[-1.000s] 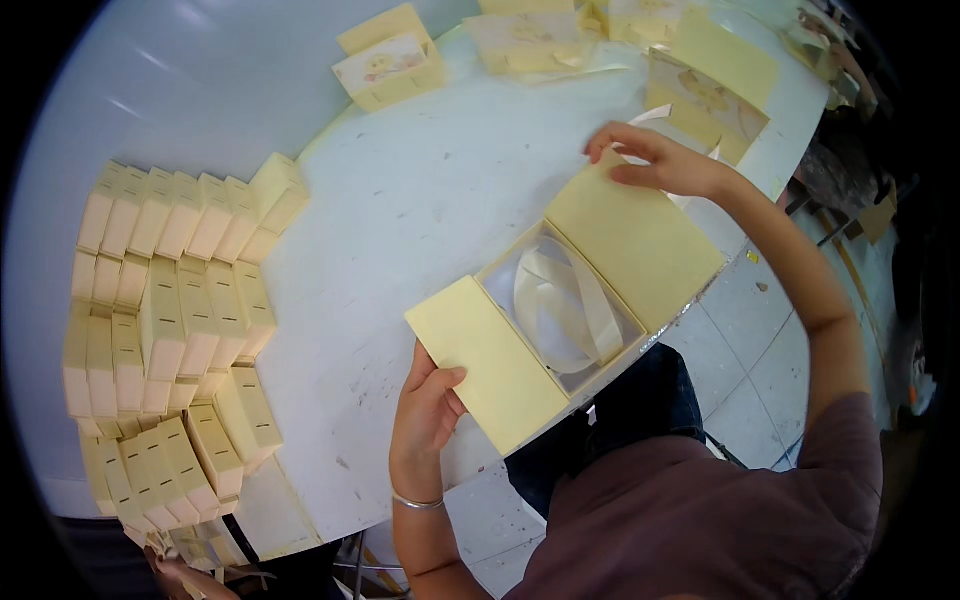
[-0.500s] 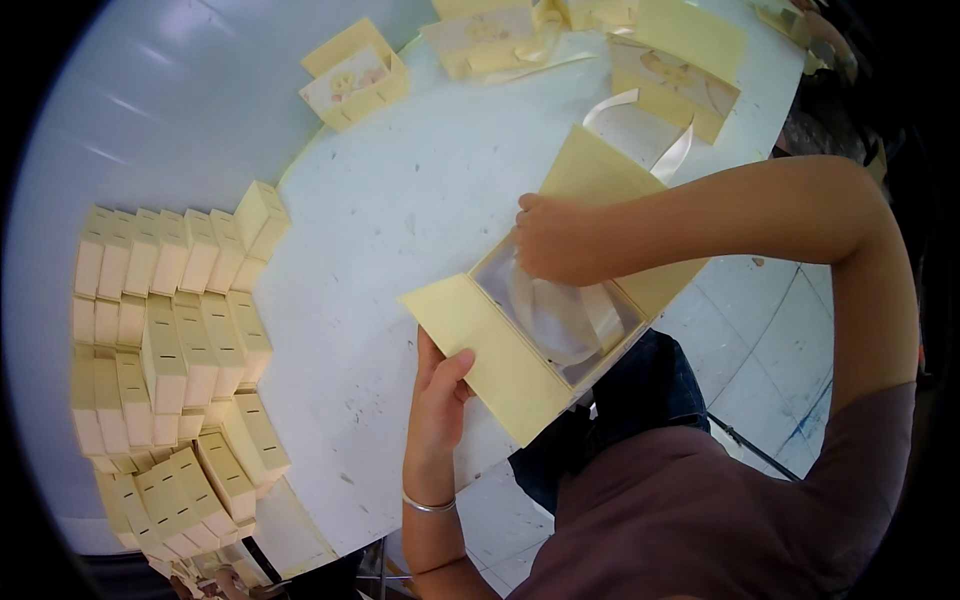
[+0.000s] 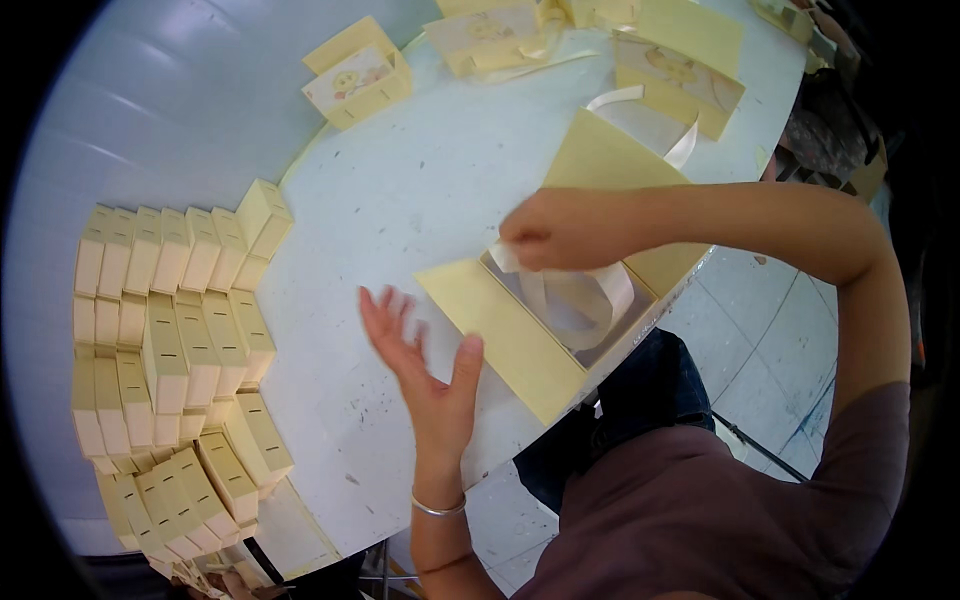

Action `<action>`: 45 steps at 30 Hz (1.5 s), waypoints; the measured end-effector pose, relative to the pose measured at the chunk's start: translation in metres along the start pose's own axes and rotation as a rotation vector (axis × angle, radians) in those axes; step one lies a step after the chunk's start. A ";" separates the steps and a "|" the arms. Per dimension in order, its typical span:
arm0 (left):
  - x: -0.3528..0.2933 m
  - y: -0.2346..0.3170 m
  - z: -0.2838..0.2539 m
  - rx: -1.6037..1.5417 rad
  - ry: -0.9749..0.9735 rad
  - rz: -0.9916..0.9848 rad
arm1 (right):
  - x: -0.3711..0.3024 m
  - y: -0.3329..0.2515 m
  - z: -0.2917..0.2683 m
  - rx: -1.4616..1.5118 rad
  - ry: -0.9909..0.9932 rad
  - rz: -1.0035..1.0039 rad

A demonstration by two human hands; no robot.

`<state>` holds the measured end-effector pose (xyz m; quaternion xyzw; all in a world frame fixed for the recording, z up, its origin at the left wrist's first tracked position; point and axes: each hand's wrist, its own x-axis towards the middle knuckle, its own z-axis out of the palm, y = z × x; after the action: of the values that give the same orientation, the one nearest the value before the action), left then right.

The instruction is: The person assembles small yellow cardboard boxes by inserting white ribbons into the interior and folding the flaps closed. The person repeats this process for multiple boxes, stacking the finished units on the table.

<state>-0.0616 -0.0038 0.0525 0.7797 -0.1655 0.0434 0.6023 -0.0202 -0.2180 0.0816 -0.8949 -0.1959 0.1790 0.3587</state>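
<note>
An opened pale yellow cardboard gift box (image 3: pixel 505 340) lies at the table's near edge, one flap spread toward the left and another toward the far right. White ribbon (image 3: pixel 612 292) curves across its greyish inside. My right hand (image 3: pixel 572 228) is closed in a fist over the box, pinching the ribbon near the far side of the opening; the fingertips are partly hidden. Off the left flap, my left hand (image 3: pixel 428 365) is raised with fingers spread and holds nothing. Another ribbon loop (image 3: pixel 683 145) sticks out beyond the far flap.
Stacks of pale yellow boxes (image 3: pixel 165 365) with dark slots stand along the left. Across the far side are opened boxes with printed panels, including a small one (image 3: pixel 355 85) and a larger one (image 3: pixel 675 70). The white table (image 3: pixel 360 210) ends at tiled floor on the right.
My left hand has let go of the left flap and opened beside it. My right hand has risen slightly toward the far left with the ribbon. The box has shifted slightly right.
</note>
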 end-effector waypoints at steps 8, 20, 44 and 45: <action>0.045 0.039 0.001 0.377 0.084 0.392 | -0.002 -0.006 -0.028 0.158 -0.015 -0.114; -0.003 -0.031 0.022 -0.511 0.057 -0.469 | 0.034 0.025 0.031 -0.490 -0.098 -0.212; 0.005 -0.051 0.049 -0.019 -0.198 -0.278 | 0.045 0.041 0.044 -0.300 -0.035 -0.227; 0.006 -0.053 0.051 0.041 -0.218 -0.247 | 0.046 0.045 0.047 -0.273 -0.024 -0.237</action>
<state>-0.0460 -0.0418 -0.0084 0.8064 -0.1316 -0.1124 0.5654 0.0072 -0.1990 0.0097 -0.9037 -0.3269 0.1181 0.2501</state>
